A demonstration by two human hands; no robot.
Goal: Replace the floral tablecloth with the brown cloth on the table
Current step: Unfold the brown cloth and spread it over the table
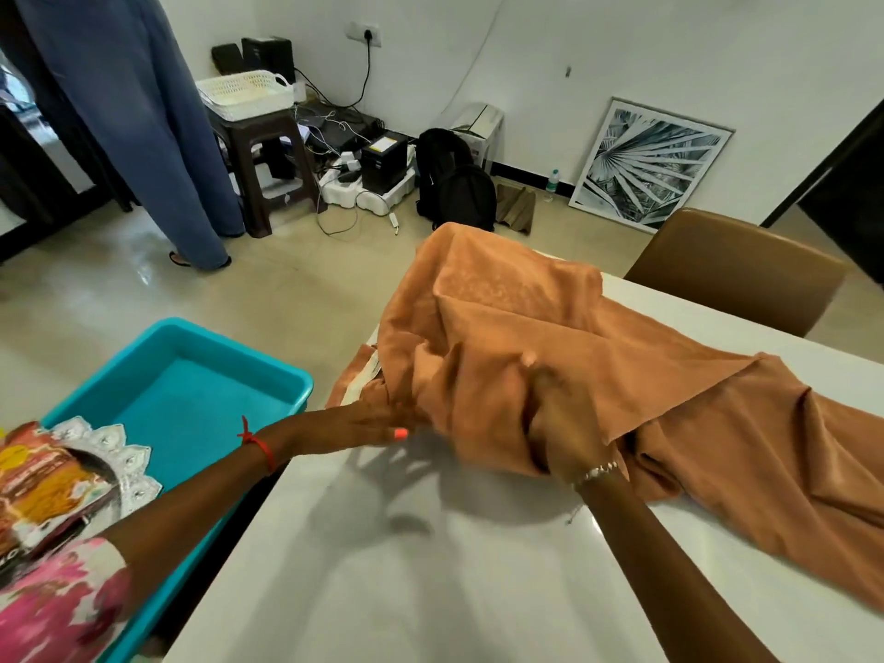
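We list: a turquoise tub, near left; a white basket on a brown stool; a black backpack, floor; a framed leaf print leaning on the wall; a tan chair.

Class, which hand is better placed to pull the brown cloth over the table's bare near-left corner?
Likely left: left hand grips brown cloth nearest that table corner; right hand holds it farther right.
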